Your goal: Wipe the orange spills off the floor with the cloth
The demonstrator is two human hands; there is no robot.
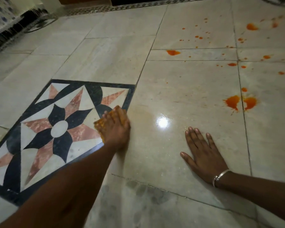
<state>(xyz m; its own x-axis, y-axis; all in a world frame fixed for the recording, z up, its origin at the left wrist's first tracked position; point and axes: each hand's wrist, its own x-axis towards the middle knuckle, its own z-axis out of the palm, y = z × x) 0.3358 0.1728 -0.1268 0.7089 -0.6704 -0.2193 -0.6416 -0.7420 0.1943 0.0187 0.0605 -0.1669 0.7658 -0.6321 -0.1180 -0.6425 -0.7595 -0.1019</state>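
While apart from spills (232,102) — cloth (99,125)

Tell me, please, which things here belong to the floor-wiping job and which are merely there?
Job in hand: cloth, gripped by the left hand; orange spills; floor.

Just there: star inlay; right hand, resting flat on the floor; bracelet on its wrist; glare from a light.
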